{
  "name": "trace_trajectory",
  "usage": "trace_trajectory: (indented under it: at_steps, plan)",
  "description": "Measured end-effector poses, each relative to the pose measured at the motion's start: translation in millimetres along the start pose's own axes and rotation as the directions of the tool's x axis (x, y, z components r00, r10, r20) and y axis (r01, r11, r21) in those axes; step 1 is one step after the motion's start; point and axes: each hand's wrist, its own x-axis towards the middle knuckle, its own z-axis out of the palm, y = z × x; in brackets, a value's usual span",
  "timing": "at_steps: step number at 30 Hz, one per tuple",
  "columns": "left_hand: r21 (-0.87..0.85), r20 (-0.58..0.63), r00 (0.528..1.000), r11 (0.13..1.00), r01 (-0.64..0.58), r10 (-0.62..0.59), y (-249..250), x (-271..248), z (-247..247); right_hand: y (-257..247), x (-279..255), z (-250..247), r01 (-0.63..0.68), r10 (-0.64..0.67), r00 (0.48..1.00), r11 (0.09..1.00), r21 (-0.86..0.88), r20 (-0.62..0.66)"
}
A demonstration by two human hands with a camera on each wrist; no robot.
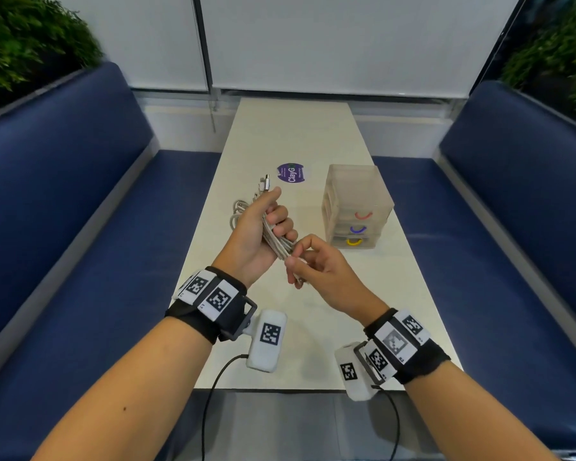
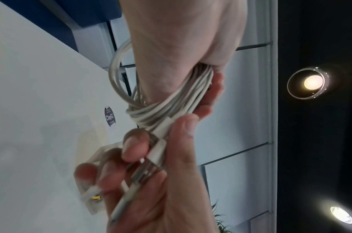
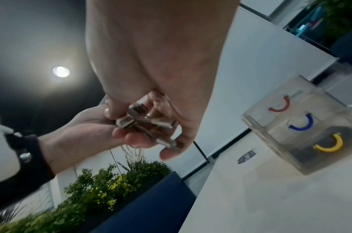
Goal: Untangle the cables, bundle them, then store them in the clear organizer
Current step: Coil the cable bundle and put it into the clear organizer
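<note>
My left hand (image 1: 261, 224) grips a coiled bundle of white cables (image 1: 275, 239) above the table, with a silver connector (image 1: 266, 183) sticking out past the fingertips. My right hand (image 1: 308, 261) pinches the bundle's lower end, where several plug ends (image 3: 135, 119) gather between its thumb and fingers. In the left wrist view the cable loops (image 2: 171, 102) wrap under the left palm (image 2: 183, 39), and the right hand (image 2: 151, 181) holds white plugs (image 2: 159, 151). The clear organizer (image 1: 358, 204) stands to the right of both hands, its drawers shut, with red, blue and yellow handles (image 3: 302, 124).
The narrow white table (image 1: 293, 134) runs away from me between two blue benches (image 1: 80, 234). A round purple sticker (image 1: 291, 173) lies just behind the hands. Plants (image 1: 20, 38) top both bench backs. Black leads (image 1: 213, 394) hang from the wrist cameras at the near table edge.
</note>
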Motion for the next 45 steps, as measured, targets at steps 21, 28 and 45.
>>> trace_trajectory:
  at_steps: [21, 28, 45]
  plan:
    - [-0.214, 0.030, 0.990, 0.968, -0.128, 0.138, -0.9, 6.7, -13.5, -10.5, 3.9, 9.5, -0.576, 0.598, 0.782, 0.801, 0.165, -0.176]
    - [0.083, -0.054, 0.955, 0.955, -0.286, 0.291, 4.4, 12.2, -14.7, -8.6, -2.8, 9.5, -0.814, 0.814, 0.580, 0.580, 0.011, -0.036]
    - [-0.045, 0.238, 0.970, 0.998, -0.036, 0.045, -31.6, -0.3, -39.2, -10.8, 24.2, 36.3, -0.445, 0.667, 0.731, 0.625, 0.641, -0.142]
